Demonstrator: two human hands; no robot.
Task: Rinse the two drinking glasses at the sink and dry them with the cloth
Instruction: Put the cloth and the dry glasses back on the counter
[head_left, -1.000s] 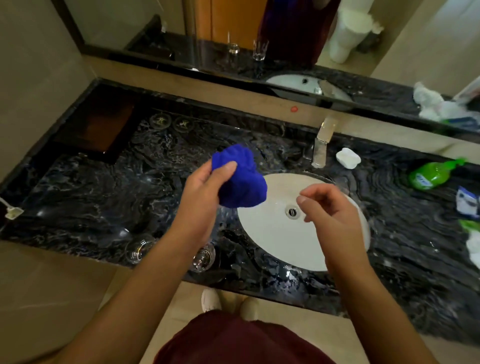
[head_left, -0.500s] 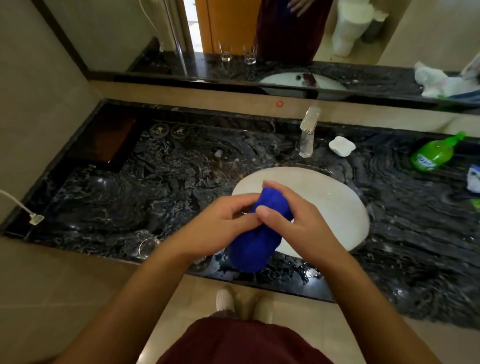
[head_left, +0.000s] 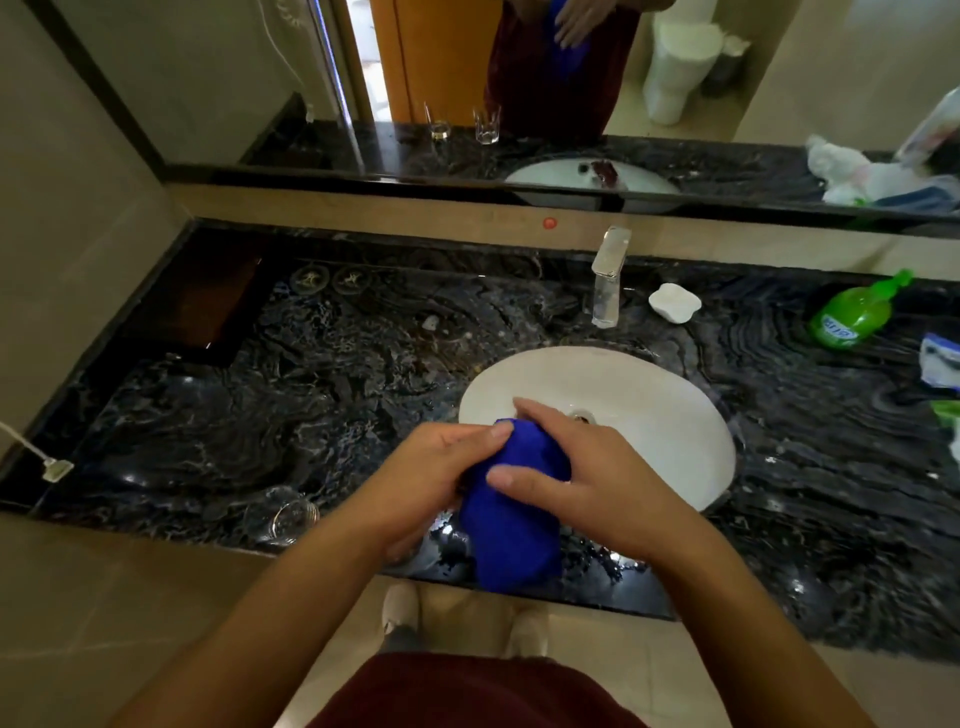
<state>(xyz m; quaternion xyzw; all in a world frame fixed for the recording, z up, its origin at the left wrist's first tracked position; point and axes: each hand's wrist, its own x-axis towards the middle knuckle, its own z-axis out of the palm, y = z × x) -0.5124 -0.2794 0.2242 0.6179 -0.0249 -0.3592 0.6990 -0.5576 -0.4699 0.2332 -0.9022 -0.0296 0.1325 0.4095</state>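
Observation:
A bunched blue cloth (head_left: 511, 525) hangs over the counter's front edge, just left of the white sink basin (head_left: 649, 395). My left hand (head_left: 431, 483) grips its upper left side and my right hand (head_left: 582, 478) wraps its upper right side. One clear drinking glass (head_left: 283, 517) stands on the dark counter near the front edge, left of my left forearm. A second glass (head_left: 415, 551) shows only as a glint under my left wrist, mostly hidden.
A chrome tap (head_left: 608, 275) stands behind the basin, with a white soap dish (head_left: 674, 302) to its right. A green bottle (head_left: 854, 312) and packets (head_left: 940, 364) lie at the far right. A mirror (head_left: 467, 78) runs along the back. A white plug (head_left: 54, 467) sits at the left edge.
My left hand brought the cloth down from above the counter to the front edge, and my right hand closed onto it. Both hands now hold the cloth a little nearer the basin.

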